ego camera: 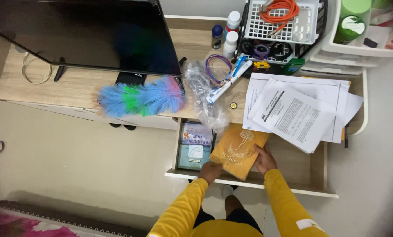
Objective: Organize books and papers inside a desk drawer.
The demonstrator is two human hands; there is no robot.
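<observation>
An orange-brown hardcover book (236, 149) lies tilted over the open wooden drawer (312, 173). My left hand (210, 171) grips its near left corner, and my right hand (265, 159) holds its right edge. Both arms wear yellow sleeves. Two thin booklets (195, 145), one blue and one teal, lie flat in the drawer's left part, just left of the book.
A stack of printed papers (299, 109) overhangs the drawer from the desk top. A blue, green and pink feather duster (139, 98), a clear plastic bag (203, 94), a dark monitor (82, 33), small bottles (229, 41), a white wire basket (279, 22) and stacked trays (358, 48) crowd the desk.
</observation>
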